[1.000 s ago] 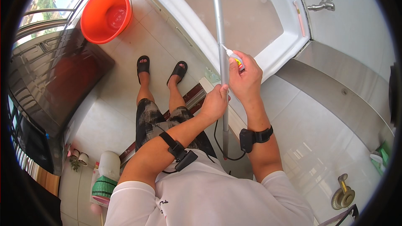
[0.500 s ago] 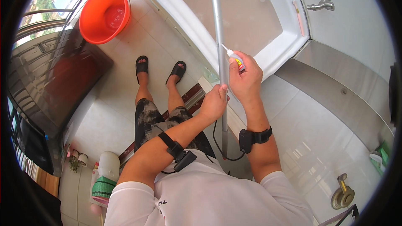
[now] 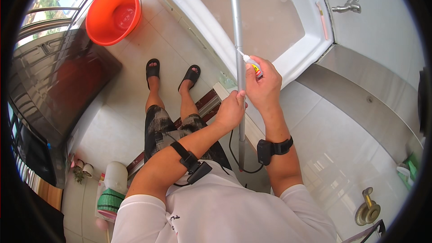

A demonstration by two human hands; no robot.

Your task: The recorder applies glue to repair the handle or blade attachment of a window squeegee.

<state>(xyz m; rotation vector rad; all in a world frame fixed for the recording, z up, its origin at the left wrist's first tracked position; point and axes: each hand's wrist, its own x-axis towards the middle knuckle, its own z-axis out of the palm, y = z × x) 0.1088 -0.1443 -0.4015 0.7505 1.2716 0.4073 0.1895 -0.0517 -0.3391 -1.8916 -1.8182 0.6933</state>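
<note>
Pale floor tiles (image 3: 121,112) are spreading across the middle left of the frame in our head view, and a white basin (image 3: 288,65) is filling the top centre. With our left hand (image 3: 231,109), at the centre of the frame, we are gripping a slim silver pole (image 3: 236,13), our fingers closed around its shaft; the pole is running from the top edge, over the basin, down to the lower centre. Just right of the pole, we are pinching a small white tube (image 3: 248,59) in our right hand (image 3: 264,82), thumb and fingers clamped on its body. We are aiming its thin nozzle toward the upper left, at the pole just below a joint line, but we cannot tell whether the tip is touching the metal. Near the bottom centre, we are wearing black strapped devices on both forearms. An orange-red bucket (image 3: 95,24) is standing at the upper left, a metal tap (image 3: 349,4) is jutting from the wall at the upper right, and a pink-handled tool (image 3: 323,24) is lying on the basin's right rim
</note>
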